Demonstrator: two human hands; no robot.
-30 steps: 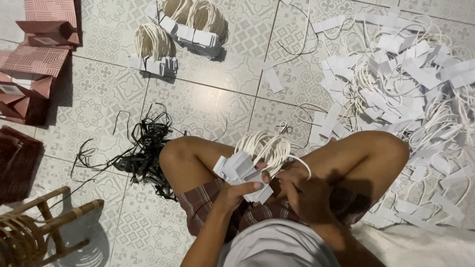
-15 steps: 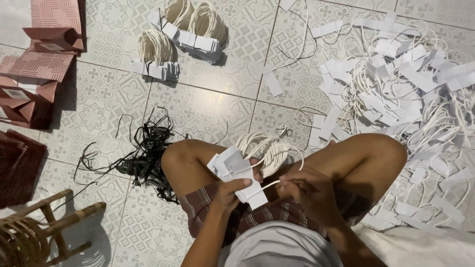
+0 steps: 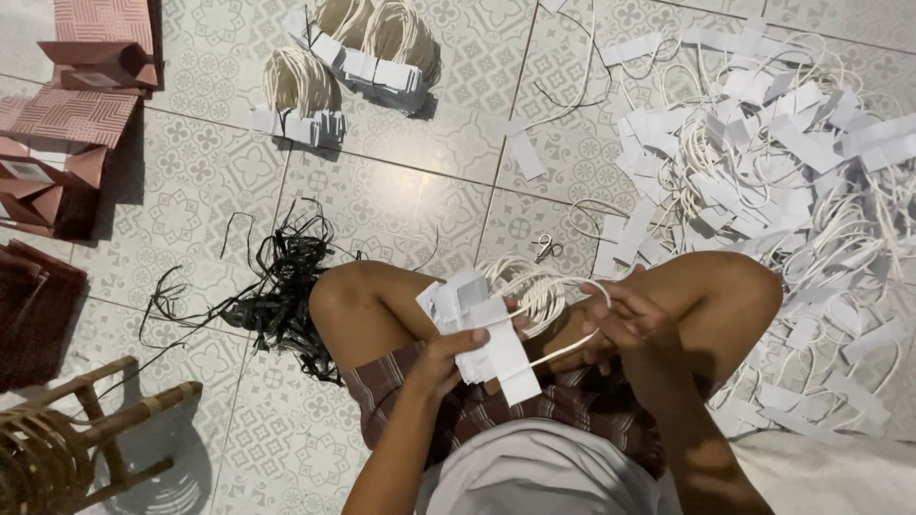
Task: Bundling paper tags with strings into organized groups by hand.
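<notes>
Floor: patterned grey tiled floor (image 3: 401, 205), seen from above; the person sits on it with knees spread.
Left hand: left hand (image 3: 448, 353) closed around a stack of white paper strips (image 3: 477, 324), held between the knees.
Right hand: right hand (image 3: 634, 329) just right of the stack, fingers pinching a white cord loop (image 3: 572, 334) that runs from the stack.
Beyond the stack: coil of cream cord (image 3: 534, 281) on the floor, touching the strips.
Left of the stack: tangle of black string (image 3: 281, 291) beside the left knee; wooden stool (image 3: 81, 443) farther left.
Right of the stack: loose heap of white handles (image 3: 792, 162).
Far above the stack: bundled handles (image 3: 367, 48); pink paper bags (image 3: 76, 105) at far left.
</notes>
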